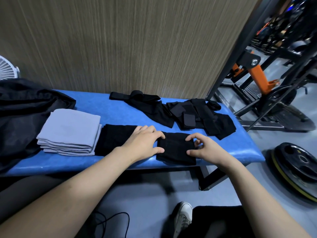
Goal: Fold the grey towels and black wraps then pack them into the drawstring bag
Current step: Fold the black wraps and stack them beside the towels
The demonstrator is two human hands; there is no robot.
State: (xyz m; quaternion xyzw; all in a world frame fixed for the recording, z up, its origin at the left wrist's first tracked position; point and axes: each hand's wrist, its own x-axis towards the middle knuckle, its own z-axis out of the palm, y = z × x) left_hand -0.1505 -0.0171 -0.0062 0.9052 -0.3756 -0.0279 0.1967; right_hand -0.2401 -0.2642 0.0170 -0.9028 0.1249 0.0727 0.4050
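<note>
On the blue bench (120, 114) a folded black wrap (175, 148) lies near the front edge. My left hand (145, 143) holds its left edge with thumb and fingers. My right hand (202, 148) pinches its right edge. Left of it lies another folded black wrap (113, 140), partly under my left hand. A stack of folded grey towels (70, 133) sits further left. Unfolded black wraps (197, 115) lie in a heap at the back right, with one more (145, 103) behind the middle. The black drawstring bag (22, 114) is slumped at the bench's left end.
A wood-grain wall stands right behind the bench. A black and orange gym rack (257, 74) rises at the right. Weight plates (296, 169) lie on the floor beside the bench's right end. A white fan (6, 69) shows at far left. My shoe (183, 215) is below.
</note>
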